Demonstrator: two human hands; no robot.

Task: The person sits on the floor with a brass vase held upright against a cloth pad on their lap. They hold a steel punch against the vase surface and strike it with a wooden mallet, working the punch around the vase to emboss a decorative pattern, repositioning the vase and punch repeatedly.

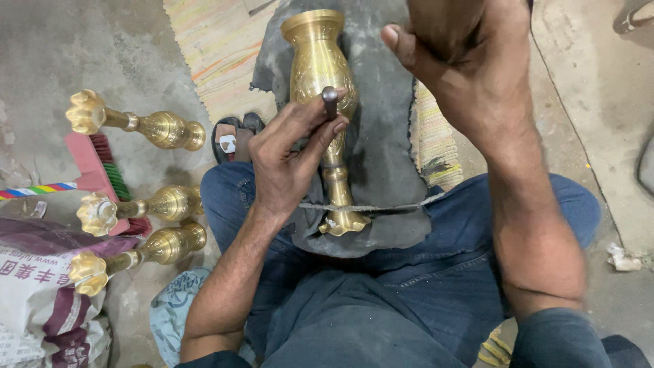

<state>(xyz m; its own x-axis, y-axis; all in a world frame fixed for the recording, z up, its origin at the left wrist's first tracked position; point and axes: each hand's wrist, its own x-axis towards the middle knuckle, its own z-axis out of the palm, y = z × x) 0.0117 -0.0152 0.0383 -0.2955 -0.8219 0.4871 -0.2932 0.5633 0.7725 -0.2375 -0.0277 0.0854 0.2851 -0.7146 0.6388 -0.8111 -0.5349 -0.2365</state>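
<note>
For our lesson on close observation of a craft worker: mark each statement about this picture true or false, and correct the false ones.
1. The left hand holds a short metal punch against the brass vase. True.
2. The right hand rests flat on the floor. False: it is raised in a fist above the vase.
3. Three brass pieces lie on the floor at the left of the picture. True.
4. The vase rests on a bare wooden table. False: it lies on a dark cloth over the person's lap.
5. The person wears white trousers. False: they are blue denim.
</note>
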